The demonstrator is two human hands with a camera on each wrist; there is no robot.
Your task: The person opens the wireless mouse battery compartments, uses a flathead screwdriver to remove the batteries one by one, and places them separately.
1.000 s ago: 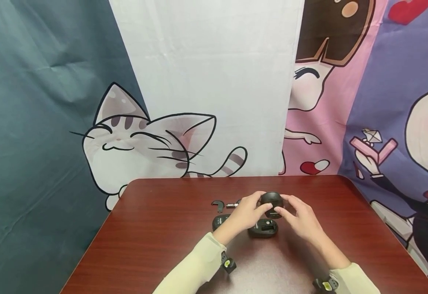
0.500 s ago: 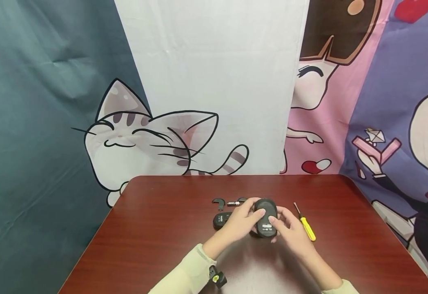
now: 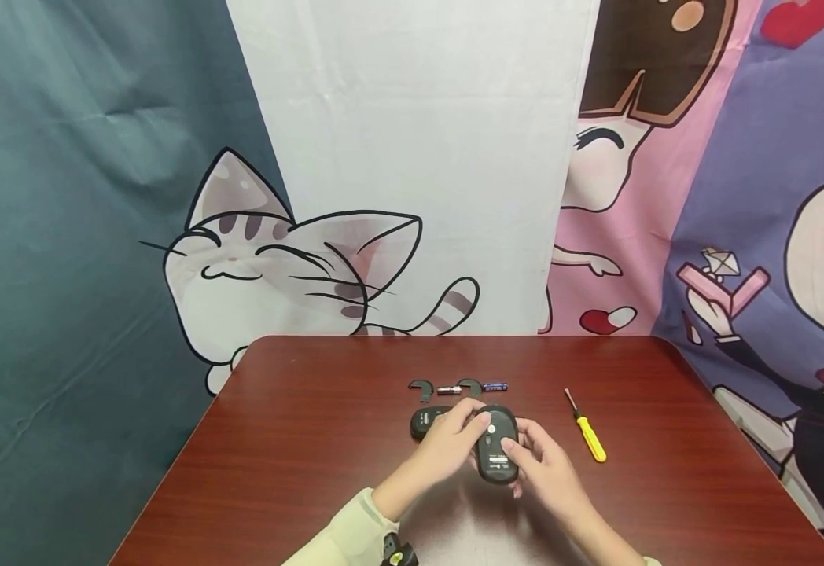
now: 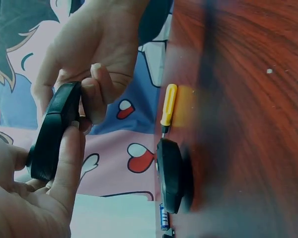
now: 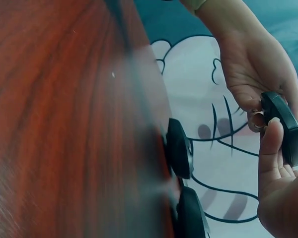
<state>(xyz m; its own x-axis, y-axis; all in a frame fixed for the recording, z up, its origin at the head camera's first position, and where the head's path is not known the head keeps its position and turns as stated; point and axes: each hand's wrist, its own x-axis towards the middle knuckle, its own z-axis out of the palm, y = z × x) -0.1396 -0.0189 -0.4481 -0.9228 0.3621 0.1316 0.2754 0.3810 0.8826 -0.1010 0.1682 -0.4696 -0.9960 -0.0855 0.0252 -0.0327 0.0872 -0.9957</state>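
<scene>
Both hands hold a black computer mouse (image 3: 497,450) above the table, its underside with a label turned to the head view. My left hand (image 3: 443,446) grips its left edge, thumb on the underside. The right hand (image 3: 549,475) pinches the opposite edge, also with the thumb on the underside. Edge-on, the held mouse (image 4: 54,131) appears between both hands in the left wrist view. Another black mouse (image 3: 424,423) lies underside up beside my left hand. In the right wrist view, two dark mice (image 5: 179,148) rest on the table; the head view mostly hides one.
Behind the hands lie two curved black covers (image 3: 422,388), a silvery battery (image 3: 449,391) and a blue battery (image 3: 494,387). A yellow-handled screwdriver (image 3: 591,439) lies to the right on the reddish-brown table (image 3: 299,472). A printed cloth (image 3: 426,157) hangs behind the table.
The held mouse has come down and nearer with both hands, shifting slightly left, and its underside now faces the head camera. The screwdriver and blue battery have come into sight.
</scene>
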